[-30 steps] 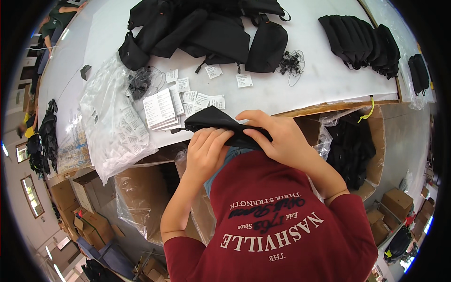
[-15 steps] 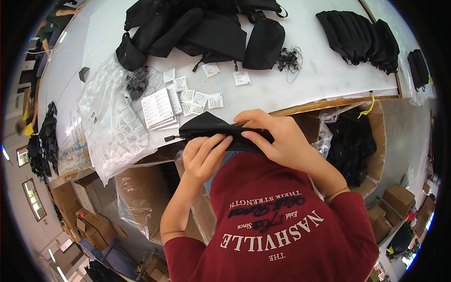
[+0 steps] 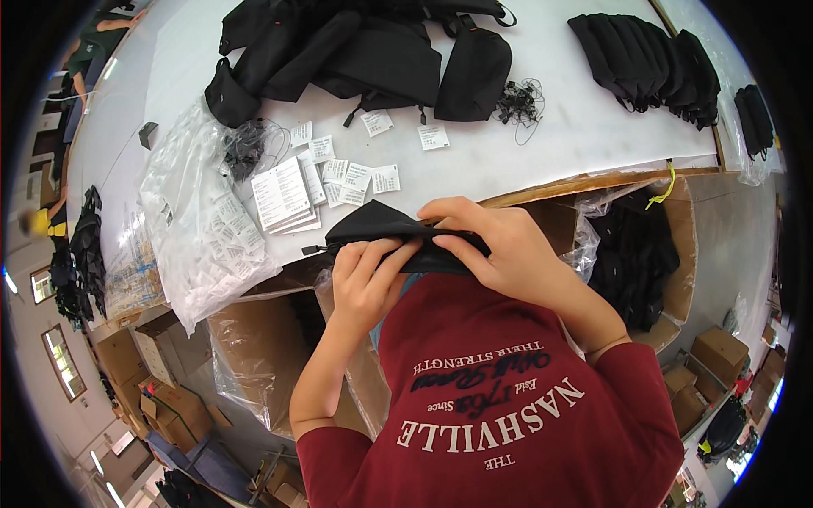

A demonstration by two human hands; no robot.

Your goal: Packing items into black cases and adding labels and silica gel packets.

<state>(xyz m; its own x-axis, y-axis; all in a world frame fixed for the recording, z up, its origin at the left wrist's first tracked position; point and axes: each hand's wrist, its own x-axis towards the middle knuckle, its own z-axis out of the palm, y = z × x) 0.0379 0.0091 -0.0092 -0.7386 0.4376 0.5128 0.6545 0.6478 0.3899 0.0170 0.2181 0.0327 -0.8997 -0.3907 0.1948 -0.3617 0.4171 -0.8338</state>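
Observation:
A black fabric pouch [image 3: 370, 224] with a zipper pull at its left end is held at the table's front edge, against my body. My left hand [image 3: 366, 281] grips its near side, with the fingertips tucked in at the fold. My right hand [image 3: 510, 252] pinches the right part between thumb and fingers; the pouch's far right end is hidden behind it. Just beyond lie small white label packets [image 3: 358, 179] and a stack of printed white cards [image 3: 284, 195].
A clear plastic bag of packets [image 3: 207, 229] lies to the left. Black bags [image 3: 373, 63] are heaped at the back, with a row of black pouches [image 3: 631, 63] at the far right. Tangled black cords [image 3: 521, 103] lie between them. Open cartons [image 3: 677, 254] stand below the edge.
My left fingers have slid slightly right and further into the fold of the pouch. The pouch's left end has shifted a little to the right. My right hand keeps its grip.

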